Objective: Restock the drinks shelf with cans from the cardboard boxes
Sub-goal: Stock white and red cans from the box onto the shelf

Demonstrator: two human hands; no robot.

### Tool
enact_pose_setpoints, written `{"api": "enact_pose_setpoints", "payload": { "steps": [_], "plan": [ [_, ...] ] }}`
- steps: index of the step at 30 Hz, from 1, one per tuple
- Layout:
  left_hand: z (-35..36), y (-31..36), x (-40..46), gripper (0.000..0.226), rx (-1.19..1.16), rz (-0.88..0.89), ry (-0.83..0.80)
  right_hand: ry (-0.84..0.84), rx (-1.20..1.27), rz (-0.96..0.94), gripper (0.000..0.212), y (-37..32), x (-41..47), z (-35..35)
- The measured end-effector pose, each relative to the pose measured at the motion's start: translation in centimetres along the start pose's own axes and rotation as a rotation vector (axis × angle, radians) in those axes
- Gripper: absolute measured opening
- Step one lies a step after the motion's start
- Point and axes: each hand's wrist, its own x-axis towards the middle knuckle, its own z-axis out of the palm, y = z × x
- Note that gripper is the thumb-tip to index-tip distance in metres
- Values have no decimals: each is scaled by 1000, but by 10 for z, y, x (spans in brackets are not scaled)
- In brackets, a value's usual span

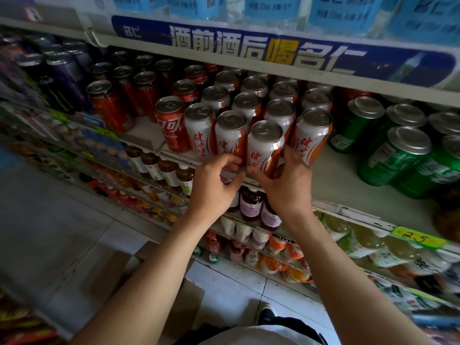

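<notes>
Right now, from the head camera, both hands meet at the front lip of the drinks shelf (348,180). The right hand (286,185) has its fingers (291,155) curled round the lower body of a white-and-orange can (265,145), which stands upright, its long axis vertical with a slight lean toward the camera. The left hand (211,185) sits just at the can's nine o'clock, its fingers (230,159) bent and touching the foot of the neighbouring can (230,133); I cannot tell whether it grips anything.

The held can is at the very edge, in front of the rows of matching cans (249,100) at twelve o'clock, so there seems little room to push it straight back. Bare shelf shows at three o'clock, before the green cans (393,155). Red cans (171,123) stand at nine to ten o'clock.

A cardboard box (159,290) lies on the floor at six o'clock, well apart from the hands.
</notes>
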Motion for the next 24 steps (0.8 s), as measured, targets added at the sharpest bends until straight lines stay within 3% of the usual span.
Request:
{"api": "enact_pose_setpoints", "payload": {
  "steps": [3,5,7,9,11,13,18,22,24],
  "plan": [
    [-1,-1,-2,20,-3,-12,-4,11,-2,18,72,-6,-9,-6],
    [-2,-1,-6,20,-19,-19,8,130,40,-14,71,-12,-21,-12],
    [-5,1,-11,21,-56,-69,40,305,119,-104,51,-22,-36,-19],
    [-9,-4,-21,22,-97,-131,56,338,192,-213,30,-31,-49,-18],
    [-16,-15,-36,23,-115,-167,37,210,245,-276,20,-34,-60,-9],
    [-29,-39,-58,24,-115,-270,27,-30,312,-266,15,-34,-69,20],
    [-87,-126,-155,17,-38,-788,63,-674,333,-164,12,-57,-112,121],
    [-136,-186,-226,12,-38,-1086,172,-1193,216,-43,14,-65,-163,217],
    [-150,-221,-259,17,-49,-1197,181,-1348,126,44,18,-55,-197,270]
  ]
}}
